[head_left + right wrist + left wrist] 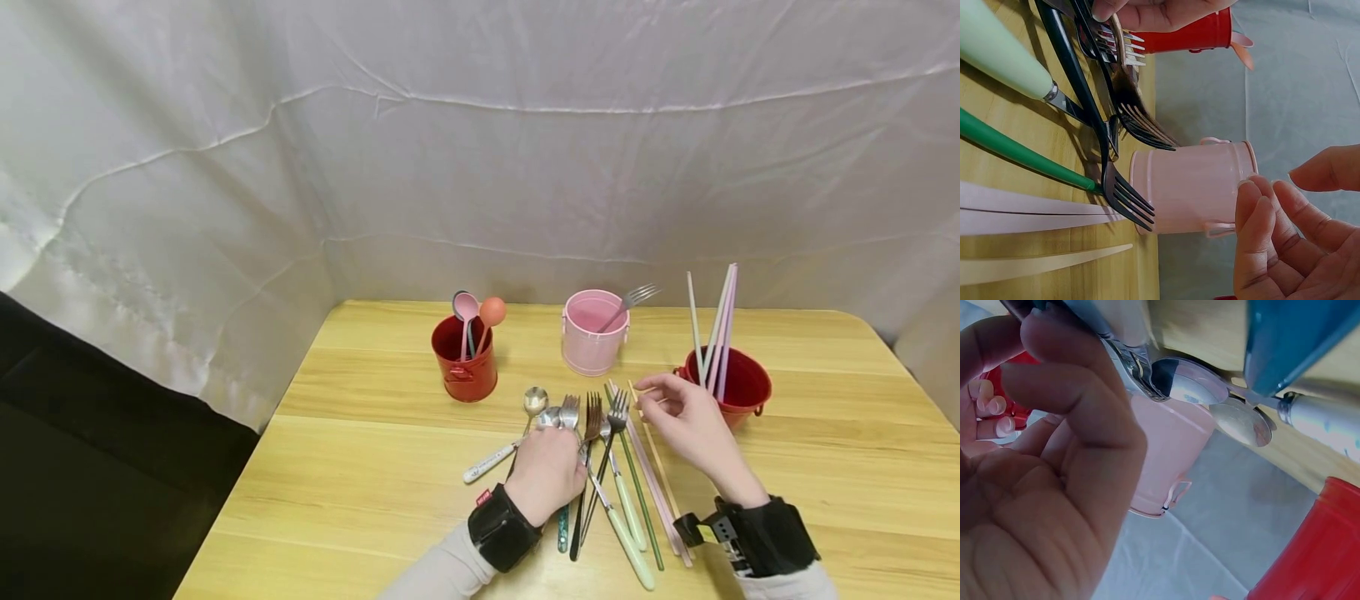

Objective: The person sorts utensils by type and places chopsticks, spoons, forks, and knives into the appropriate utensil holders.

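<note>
My left hand (547,471) is over the pile of cutlery, pinching a dark brown fork (593,414) near its neck. In the right wrist view the bronze-brown tines (1138,115) of that fork overlap a black fork (1124,187). Spoons (1194,381) lie beside the left fingers, with a white-handled spoon (491,461) to their left. My right hand (690,421) hovers near the tip of a yellowish chopstick (656,450); its thumb and fingers are apart with nothing between them. Pink chopsticks (654,479) and a green chopstick (641,492) lie left of it.
A red bucket (470,385) at the left holds several spoons. The pink bucket (591,354) at the back contains a fork (626,307). Another red bucket (750,396), behind the right hand, holds upright chopsticks (722,333). Pale-green-handled cutlery (628,546) lies at the front. A grey curtain hangs behind the table.
</note>
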`<move>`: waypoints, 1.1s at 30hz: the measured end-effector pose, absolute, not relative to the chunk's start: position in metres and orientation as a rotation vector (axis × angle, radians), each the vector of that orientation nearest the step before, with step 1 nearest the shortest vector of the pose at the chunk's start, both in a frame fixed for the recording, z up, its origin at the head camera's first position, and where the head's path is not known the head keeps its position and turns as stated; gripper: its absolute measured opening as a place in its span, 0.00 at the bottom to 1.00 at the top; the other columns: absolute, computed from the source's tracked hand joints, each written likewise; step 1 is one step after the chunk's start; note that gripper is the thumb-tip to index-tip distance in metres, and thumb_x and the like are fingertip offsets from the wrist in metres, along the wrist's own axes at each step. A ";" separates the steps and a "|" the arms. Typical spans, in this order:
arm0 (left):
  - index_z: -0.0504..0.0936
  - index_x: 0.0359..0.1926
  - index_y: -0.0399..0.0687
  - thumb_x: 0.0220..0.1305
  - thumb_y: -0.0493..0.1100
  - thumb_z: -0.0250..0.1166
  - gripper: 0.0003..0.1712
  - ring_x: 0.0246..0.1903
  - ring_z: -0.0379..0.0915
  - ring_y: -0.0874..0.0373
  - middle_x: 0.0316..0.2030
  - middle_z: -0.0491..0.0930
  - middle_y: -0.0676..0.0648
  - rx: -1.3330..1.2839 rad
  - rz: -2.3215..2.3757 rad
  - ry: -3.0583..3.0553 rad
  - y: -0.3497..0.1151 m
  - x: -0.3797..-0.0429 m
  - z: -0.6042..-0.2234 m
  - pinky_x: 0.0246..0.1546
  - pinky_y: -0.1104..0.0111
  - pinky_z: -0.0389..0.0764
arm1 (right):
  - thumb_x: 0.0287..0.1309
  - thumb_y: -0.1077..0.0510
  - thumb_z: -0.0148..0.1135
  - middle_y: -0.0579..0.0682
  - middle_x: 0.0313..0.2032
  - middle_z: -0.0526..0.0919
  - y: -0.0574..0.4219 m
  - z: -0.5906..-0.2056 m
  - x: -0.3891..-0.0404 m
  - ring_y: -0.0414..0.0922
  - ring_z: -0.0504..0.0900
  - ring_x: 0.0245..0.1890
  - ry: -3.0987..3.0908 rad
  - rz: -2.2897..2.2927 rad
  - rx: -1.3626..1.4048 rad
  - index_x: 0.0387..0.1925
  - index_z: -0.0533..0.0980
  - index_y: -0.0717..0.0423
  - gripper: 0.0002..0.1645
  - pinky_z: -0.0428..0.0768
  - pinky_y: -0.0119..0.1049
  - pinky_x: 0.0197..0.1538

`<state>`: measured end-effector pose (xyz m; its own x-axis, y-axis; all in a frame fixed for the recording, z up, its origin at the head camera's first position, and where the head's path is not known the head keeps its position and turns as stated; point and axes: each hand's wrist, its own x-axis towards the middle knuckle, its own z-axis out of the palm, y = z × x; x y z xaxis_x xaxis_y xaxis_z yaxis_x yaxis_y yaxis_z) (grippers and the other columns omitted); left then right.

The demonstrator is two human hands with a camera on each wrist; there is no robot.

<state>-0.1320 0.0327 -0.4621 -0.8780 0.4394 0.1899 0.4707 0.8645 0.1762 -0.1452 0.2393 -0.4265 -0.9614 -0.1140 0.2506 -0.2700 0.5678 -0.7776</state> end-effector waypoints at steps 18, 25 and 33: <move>0.64 0.08 0.55 0.49 0.43 0.64 0.21 0.16 0.65 0.63 0.13 0.67 0.57 -0.744 -0.528 -2.938 0.021 -0.140 -0.444 0.19 0.70 0.68 | 0.62 0.63 0.56 0.58 0.34 0.82 0.241 -0.426 -0.147 0.37 0.81 0.27 -2.620 1.375 0.328 0.47 0.75 0.65 0.13 0.79 0.29 0.30; 0.67 0.09 0.56 0.54 0.44 0.63 0.21 0.14 0.63 0.65 0.09 0.65 0.59 -0.726 -0.690 -2.897 0.013 -0.143 -0.430 0.15 0.73 0.63 | 0.62 0.63 0.56 0.59 0.35 0.82 0.241 -0.426 -0.147 0.37 0.81 0.27 -2.620 1.376 0.331 0.47 0.74 0.66 0.13 0.79 0.29 0.30; 0.76 0.23 0.52 0.53 0.45 0.65 0.07 0.22 0.69 0.62 0.22 0.72 0.56 -0.685 -0.700 -2.831 0.005 -0.146 -0.422 0.19 0.72 0.69 | 0.62 0.62 0.56 0.57 0.35 0.82 0.241 -0.427 -0.146 0.37 0.81 0.27 -2.630 1.361 0.316 0.47 0.75 0.65 0.13 0.79 0.30 0.29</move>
